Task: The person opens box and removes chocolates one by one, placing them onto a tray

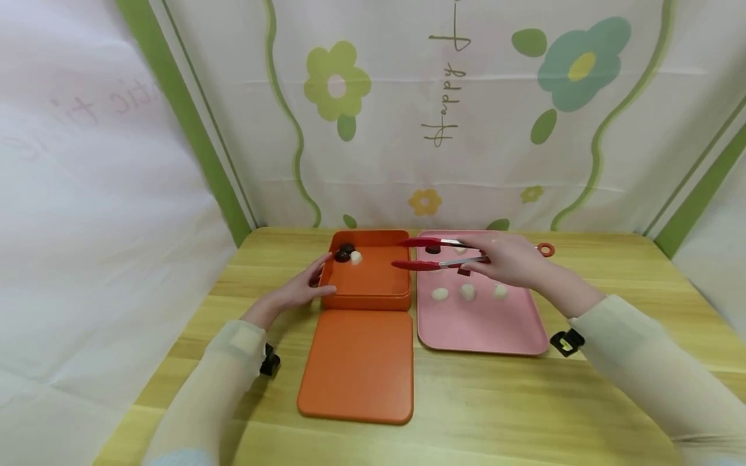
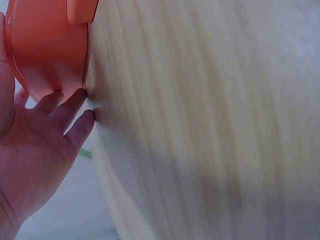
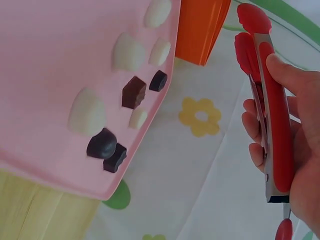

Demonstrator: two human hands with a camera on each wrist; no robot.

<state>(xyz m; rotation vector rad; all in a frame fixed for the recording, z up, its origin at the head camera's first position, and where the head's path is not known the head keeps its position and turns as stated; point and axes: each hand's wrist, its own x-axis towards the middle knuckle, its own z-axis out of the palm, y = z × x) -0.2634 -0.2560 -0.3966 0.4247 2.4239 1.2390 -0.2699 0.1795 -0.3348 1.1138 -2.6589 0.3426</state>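
My right hand (image 1: 506,257) grips red-tipped metal tongs (image 3: 276,120) around the handles. The two tong tips stand apart with nothing between them, over the right side of an orange box (image 1: 373,301). In the box's far left corner lie two dark chocolates (image 1: 342,256) and a white chocolate (image 1: 356,257). My left hand (image 1: 298,286) rests against the box's left wall, fingers extended along its outside and thumb at the near corner. In the right wrist view, white chocolates (image 3: 87,112), a brown chocolate (image 3: 134,92) and dark chocolates (image 3: 101,143) lie on a pink tray (image 3: 45,65).
An orange lid (image 1: 357,366) lies flat on the wooden table (image 1: 495,408), directly in front of the box. The pink tray stands just right of the box. Behind the table hangs a flower-printed curtain (image 1: 384,155), with more cloth on both sides.
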